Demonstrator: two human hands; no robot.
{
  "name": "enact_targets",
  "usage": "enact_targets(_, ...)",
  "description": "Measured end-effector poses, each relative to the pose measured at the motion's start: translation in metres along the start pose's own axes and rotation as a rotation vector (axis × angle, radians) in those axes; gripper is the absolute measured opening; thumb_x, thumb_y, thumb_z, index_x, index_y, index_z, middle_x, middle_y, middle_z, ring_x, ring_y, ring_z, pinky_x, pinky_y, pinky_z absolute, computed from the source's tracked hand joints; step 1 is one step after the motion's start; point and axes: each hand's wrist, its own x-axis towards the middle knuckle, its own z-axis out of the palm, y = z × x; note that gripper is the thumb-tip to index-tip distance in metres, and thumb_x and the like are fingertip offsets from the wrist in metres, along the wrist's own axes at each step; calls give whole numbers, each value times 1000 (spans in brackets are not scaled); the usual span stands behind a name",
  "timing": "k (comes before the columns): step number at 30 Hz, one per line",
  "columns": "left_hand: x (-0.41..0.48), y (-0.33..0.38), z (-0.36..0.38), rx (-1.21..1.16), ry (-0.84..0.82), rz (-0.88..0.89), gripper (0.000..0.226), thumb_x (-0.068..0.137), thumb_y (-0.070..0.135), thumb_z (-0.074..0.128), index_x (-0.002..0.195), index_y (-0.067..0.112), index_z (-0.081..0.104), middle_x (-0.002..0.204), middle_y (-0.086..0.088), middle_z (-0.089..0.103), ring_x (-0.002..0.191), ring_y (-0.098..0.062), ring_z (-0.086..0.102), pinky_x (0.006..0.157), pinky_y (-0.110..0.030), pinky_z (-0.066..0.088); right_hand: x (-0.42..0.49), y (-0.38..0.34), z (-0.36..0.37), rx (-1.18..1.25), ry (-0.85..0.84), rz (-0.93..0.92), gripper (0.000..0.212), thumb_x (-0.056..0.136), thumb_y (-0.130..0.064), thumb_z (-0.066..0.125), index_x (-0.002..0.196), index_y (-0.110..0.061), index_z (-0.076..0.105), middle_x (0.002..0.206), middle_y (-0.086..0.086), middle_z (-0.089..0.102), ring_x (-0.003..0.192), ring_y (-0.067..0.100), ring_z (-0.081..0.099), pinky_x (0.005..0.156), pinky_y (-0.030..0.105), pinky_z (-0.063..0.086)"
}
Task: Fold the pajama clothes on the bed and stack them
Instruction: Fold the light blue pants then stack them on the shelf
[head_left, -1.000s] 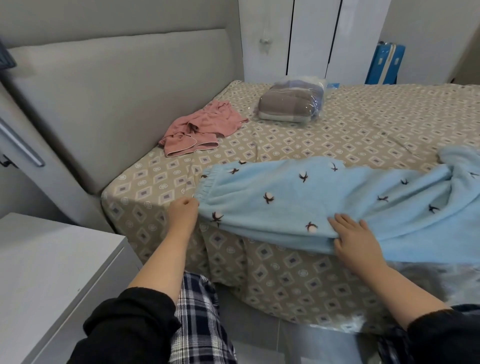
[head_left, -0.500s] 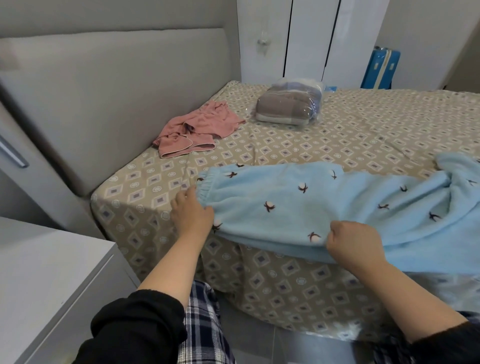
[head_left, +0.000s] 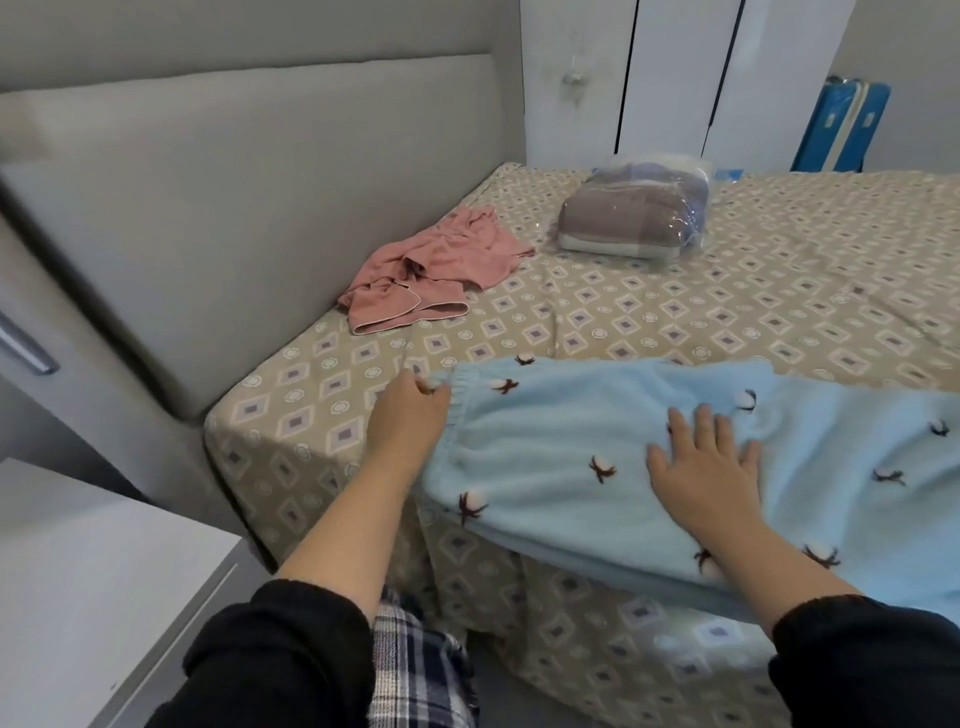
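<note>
Pajama pants (head_left: 571, 467), left hand (head_left: 410, 415) pinching edge, right hand (head_left: 701, 473) spread flat, blanket (head_left: 618, 221) inside bag (head_left: 654, 165)

One head cam, wide-angle, faces fwd & down at near-left corner of bed (head_left: 291, 395), close range.

My feed is evenly lit by soft, cool, diffuse light, with only a faint shadow under the blue pajama (head_left: 545, 467) edge just below the fingers of the right hand (head_left: 706, 483). Far beyond those fingertips the plastic-wrapped bundle (head_left: 634, 213) shows small glints. The whole picture is slightly soft, and left of the left hand (head_left: 410, 415) fingers the headboard (head_left: 234, 234) bows with wide-angle distortion.
</note>
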Motion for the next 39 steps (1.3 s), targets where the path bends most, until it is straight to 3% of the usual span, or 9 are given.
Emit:
enact_targets(3, 32, 14, 7, -252, -207, -239, 74, 85, 58, 57, 141, 12, 37, 142, -6, 47, 125, -29, 48, 101, -39, 41, 1, 0, 2, -8, 18, 6, 67, 92, -53, 15, 153, -27, 5, 162, 3, -3, 148, 23, -3, 116, 51, -2)
enact_targets(8, 58, 29, 26, -64, -452, -298, 103, 79, 69, 58, 152, 9, 18, 157, -12, 25, 138, -33, 35, 108, -39, 36, -2, 0, 0, -4, 34, 4, 65, 94, -51, 18, 153, -26, 7, 162, 4, -2, 148, 23, -2, 117, 50, -1)
enact_targets(14, 65, 12, 34, 157, -305, -2, 62, 78, 53, 70, 121, 9, 59, 126, -11, 60, 107, -28, 56, 78, -27, 38, -1, 0, 1, -1, 51, -5, 64, 94, -49, 19, 153, -26, 9, 162, 3, 0, 148, 23, -1, 117, 50, 0)
enact_targets(18, 65, -2, 29, 110, -102, 7, 56, 85, 51, 64, 127, 15, 54, 127, -10, 59, 112, -30, 55, 80, -31, 39, -2, 0, 0, -6, 49, -23, 62, 95, -48, 19, 153, -28, 10, 162, 2, 1, 148, 22, 0, 117, 50, 2)
enact_targets(21, 60, -4, 32, 84, -228, -118, 76, 87, 59, 56, 142, 9, 38, 141, -12, 48, 124, -33, 48, 94, -37, 39, -3, -1, -2, -4, 49, -11, 63, 95, -47, 20, 153, -27, 9, 162, 3, 1, 148, 23, 1, 117, 50, 1)
enact_targets(24, 58, 0, 16, 25, -353, -213, 92, 78, 61, 65, 144, 7, 32, 142, -11, 47, 121, -32, 52, 86, -34, 45, -4, -3, -4, -6, 29, -9, 63, 96, -47, 19, 154, -26, 9, 162, 3, 0, 148, 23, 0, 118, 50, 0)
enact_targets(27, 54, -6, -5, -232, -575, -375, 69, 73, 58, 75, 121, 11, 58, 122, -9, 64, 94, -23, 67, 69, -29, 52, -6, -4, -7, 4, 25, -8, 62, 96, -45, 20, 153, -25, 10, 162, 4, 0, 148, 24, 0, 118, 50, 0)
enact_targets(31, 42, -13, -16, -367, -851, -509, 65, 79, 50, 73, 127, 10, 56, 120, -11, 66, 108, -28, 64, 93, -43, 52, -9, -5, -13, 11, 53, -29, 59, 96, -40, 23, 152, -22, 15, 162, 6, 3, 148, 24, 2, 117, 51, 2)
enact_targets(39, 37, 5, -21, -538, -460, -425, 52, 80, 2, 72, 128, 1, 53, 118, -19, 65, 100, -31, 66, 80, -40, 56, -6, -17, -29, 33, 14, -48, 64, 96, -46, 26, 154, -22, 10, 162, 4, -6, 148, 22, -6, 115, 55, -4)
